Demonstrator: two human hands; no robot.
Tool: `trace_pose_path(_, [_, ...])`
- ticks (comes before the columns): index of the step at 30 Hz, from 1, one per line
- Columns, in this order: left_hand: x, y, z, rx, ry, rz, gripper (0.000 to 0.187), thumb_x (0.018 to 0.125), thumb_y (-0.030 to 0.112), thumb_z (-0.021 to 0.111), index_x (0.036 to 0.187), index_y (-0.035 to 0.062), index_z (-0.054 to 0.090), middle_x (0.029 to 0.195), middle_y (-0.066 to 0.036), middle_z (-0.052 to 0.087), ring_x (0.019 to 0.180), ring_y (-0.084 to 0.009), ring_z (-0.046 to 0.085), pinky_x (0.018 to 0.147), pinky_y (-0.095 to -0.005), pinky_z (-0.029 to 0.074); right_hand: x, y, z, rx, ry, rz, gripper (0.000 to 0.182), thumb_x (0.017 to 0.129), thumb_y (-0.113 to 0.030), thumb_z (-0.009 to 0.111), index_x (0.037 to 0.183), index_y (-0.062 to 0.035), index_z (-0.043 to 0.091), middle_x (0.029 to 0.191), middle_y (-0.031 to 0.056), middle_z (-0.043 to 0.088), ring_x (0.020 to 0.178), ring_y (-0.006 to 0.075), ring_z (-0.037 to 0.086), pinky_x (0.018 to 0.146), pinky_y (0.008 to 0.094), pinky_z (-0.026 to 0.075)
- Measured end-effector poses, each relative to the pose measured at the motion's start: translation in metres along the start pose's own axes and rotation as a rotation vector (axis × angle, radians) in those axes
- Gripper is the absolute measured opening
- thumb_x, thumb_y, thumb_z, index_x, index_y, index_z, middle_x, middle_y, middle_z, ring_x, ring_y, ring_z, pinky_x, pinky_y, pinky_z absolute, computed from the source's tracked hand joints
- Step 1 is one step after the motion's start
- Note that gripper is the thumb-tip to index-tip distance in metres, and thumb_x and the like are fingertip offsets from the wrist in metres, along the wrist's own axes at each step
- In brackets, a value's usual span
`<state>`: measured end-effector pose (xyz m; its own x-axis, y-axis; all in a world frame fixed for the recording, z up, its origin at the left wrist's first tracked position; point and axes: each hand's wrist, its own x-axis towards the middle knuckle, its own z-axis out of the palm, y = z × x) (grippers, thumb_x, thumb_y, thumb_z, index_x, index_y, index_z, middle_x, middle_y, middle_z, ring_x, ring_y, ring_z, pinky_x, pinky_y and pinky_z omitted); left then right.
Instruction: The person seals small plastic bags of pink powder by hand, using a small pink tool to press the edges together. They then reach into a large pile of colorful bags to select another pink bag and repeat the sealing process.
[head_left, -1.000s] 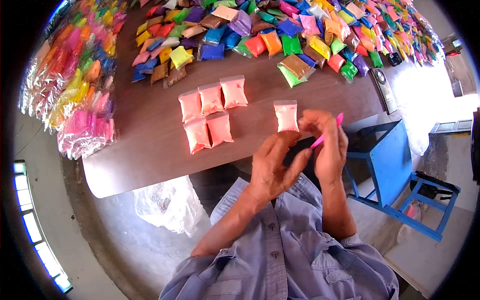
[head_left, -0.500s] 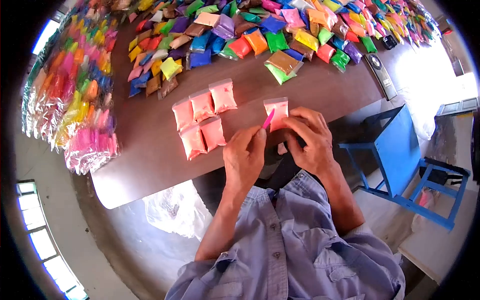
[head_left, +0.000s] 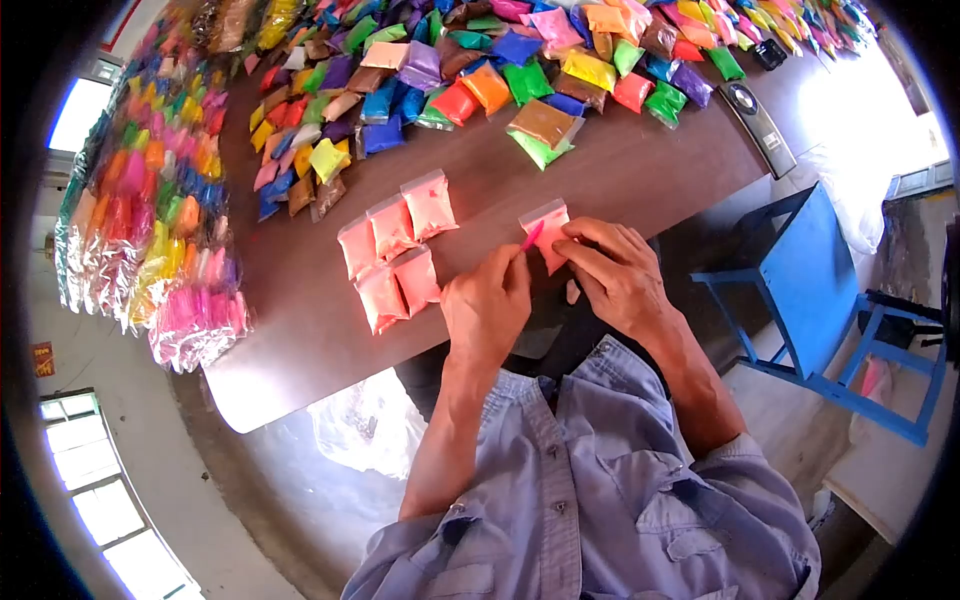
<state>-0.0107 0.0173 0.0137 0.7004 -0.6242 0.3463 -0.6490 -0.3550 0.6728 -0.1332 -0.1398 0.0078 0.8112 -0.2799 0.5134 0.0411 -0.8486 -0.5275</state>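
A small clear bag of pink material (head_left: 549, 238) lies near the table's front edge. My left hand (head_left: 487, 305) is closed on a thin magenta stick (head_left: 534, 235), whose tip lies over this bag. The fingers of my right hand (head_left: 617, 275) rest on the bag's right side, thumb and fingertips close together. To the left, several similar pink bags (head_left: 392, 228) lie in two rows on the brown table (head_left: 290, 320).
A heap of many-coloured bags (head_left: 480, 80) covers the table's far side. Wrapped colourful bundles (head_left: 150, 230) are at the left. A grey device (head_left: 757, 130) lies at the far right, above a blue stool (head_left: 810, 280). Clear plastic (head_left: 370, 425) hangs below the table's front edge.
The view has shifted and turned a little. The magenta stick now lies lower and flatter over the pink bag, and the bag is slightly more tilted.
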Motion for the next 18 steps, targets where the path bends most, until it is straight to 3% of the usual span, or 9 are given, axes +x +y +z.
trace_pose_path(2, [0.007, -0.002, -0.001, 0.154, -0.081, -0.055, 0.004, 0.092, 0.008, 0.072, 0.092, 0.0042, 0.07, 0.068, -0.019, 0.067, 0.062, -0.0328, 0.071, 0.055, -0.0401, 0.052, -0.003, 0.002, 0.005, 0.016, 0.032, 0.007, 0.035, 0.078, -0.002, 0.077, 0.111, -0.0098, 0.074, 0.119, 0.0061, 0.067, 0.101, 0.027, 0.067, 0.086, 0.0385, 0.052])
trace_pose_path(6, [0.014, -0.003, 0.0, 0.2, -0.064, -0.035, 0.006, 0.092, 0.009, 0.071, 0.089, 0.0043, 0.068, 0.066, -0.019, 0.065, 0.059, -0.0325, 0.07, 0.054, -0.0403, 0.051, -0.005, 0.003, 0.009, 0.045, 0.076, 0.023, 0.034, 0.079, 0.0, 0.076, 0.111, -0.0098, 0.073, 0.12, 0.0068, 0.068, 0.102, 0.0287, 0.067, 0.087, 0.04, 0.052])
trace_pose_path(9, [0.014, 0.002, -0.002, 0.209, -0.06, -0.044, 0.006, 0.093, 0.009, 0.07, 0.09, 0.0037, 0.069, 0.07, -0.019, 0.067, 0.062, -0.0323, 0.07, 0.056, -0.0401, 0.052, -0.006, 0.004, 0.01, 0.056, 0.091, 0.038, 0.035, 0.077, 0.0, 0.077, 0.111, -0.0101, 0.073, 0.119, 0.007, 0.069, 0.103, 0.0287, 0.067, 0.088, 0.0396, 0.052])
trace_pose_path(11, [0.014, 0.009, -0.003, 0.048, -0.025, -0.006, 0.007, 0.093, 0.008, 0.071, 0.09, 0.0028, 0.069, 0.077, -0.018, 0.07, 0.066, -0.0316, 0.071, 0.059, -0.04, 0.053, -0.007, 0.005, 0.013, 0.067, 0.111, 0.039, 0.036, 0.076, 0.001, 0.077, 0.11, -0.01, 0.073, 0.119, 0.0071, 0.069, 0.103, 0.0288, 0.067, 0.088, 0.0396, 0.051])
trace_pose_path(18, [0.028, -0.001, 0.005, 0.12, -0.072, 0.058, 0.011, 0.091, 0.011, 0.073, 0.088, 0.0014, 0.069, 0.081, -0.016, 0.071, 0.071, -0.0342, 0.07, 0.064, -0.0406, 0.053, -0.01, 0.005, 0.016, 0.075, 0.149, 0.017, 0.039, 0.072, 0.001, 0.076, 0.109, -0.0099, 0.074, 0.119, 0.0074, 0.069, 0.102, 0.0295, 0.067, 0.088, 0.0398, 0.051])
